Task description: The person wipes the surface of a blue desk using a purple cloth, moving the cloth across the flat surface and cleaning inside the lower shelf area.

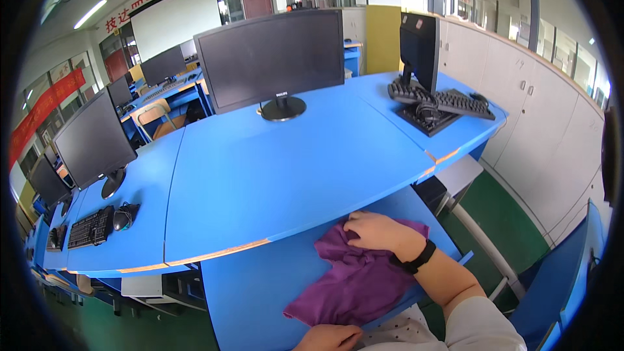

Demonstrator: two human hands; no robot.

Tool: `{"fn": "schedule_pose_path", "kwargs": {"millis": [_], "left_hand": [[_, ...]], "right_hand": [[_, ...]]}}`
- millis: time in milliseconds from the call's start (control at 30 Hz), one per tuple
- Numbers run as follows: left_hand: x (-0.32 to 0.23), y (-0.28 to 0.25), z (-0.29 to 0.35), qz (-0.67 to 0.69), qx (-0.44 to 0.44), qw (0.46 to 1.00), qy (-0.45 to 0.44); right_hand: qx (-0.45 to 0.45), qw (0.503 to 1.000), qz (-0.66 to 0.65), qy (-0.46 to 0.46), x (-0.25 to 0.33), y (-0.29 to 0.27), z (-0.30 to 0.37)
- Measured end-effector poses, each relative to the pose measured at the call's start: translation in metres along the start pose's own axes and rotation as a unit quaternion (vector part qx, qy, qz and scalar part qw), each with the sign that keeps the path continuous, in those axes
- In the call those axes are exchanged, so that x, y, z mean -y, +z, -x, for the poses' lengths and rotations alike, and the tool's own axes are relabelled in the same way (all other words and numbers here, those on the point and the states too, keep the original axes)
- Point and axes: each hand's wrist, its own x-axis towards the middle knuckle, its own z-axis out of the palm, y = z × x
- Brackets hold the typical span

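Note:
A crumpled purple cloth [354,286] lies across the blue pull-out keyboard tray [250,292] under the desk's front edge. My right hand [370,231], with a black band on the wrist, presses on the cloth's far part, its curled fingers gripping the fabric. At the bottom edge of the picture my left hand [329,337] is beside the cloth's near edge. Its fingers are curled in, and whatever they may hold is hidden.
Above the tray is a blue desktop [279,162] with a large monitor [270,58]. To the right stand another monitor [419,49] and stacked keyboards [455,104]. A keyboard [91,227] and mouse [125,216] lie left. A blue chair back [565,279] is near right.

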Motion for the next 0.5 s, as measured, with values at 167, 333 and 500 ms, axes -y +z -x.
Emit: {"fn": "schedule_pose_path", "kwargs": {"millis": [167,333,500], "left_hand": [[-0.001,0.0,0.003,0.005,-0.01,1.0,0.014],[-0.004,0.004,0.005,0.0,-0.016,1.0,0.011],[0.002,-0.005,-0.004,0.002,0.035,0.999,-0.029]], "right_hand": [[0.077,0.997,-0.003,0.019,0.012,-0.01,0.0],[0.156,0.984,0.061,0.061,0.036,0.0,0.0],[0.136,0.986,0.093,0.028,0.021,0.01,-0.002]]}}
